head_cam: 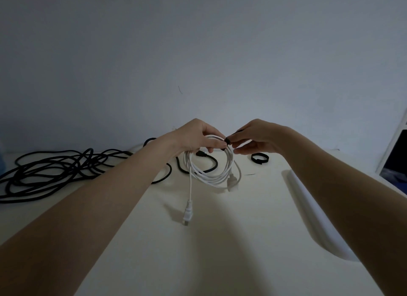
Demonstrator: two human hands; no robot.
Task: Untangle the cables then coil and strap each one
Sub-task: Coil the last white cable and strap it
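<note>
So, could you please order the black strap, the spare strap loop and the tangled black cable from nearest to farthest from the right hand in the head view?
1. black strap: pinched at the right hand's fingertips, on the white coil.
2. spare strap loop: on the table, just below that hand.
3. tangled black cable: far left on the table.

White coiled cable (210,170), black strap (227,140), black loose cables (50,172), cream tabletop (220,240), grey-blue wall (198,42).

Left hand (199,137) grips white coil (211,165); right hand (253,139) pinches black strap (228,140).
</note>
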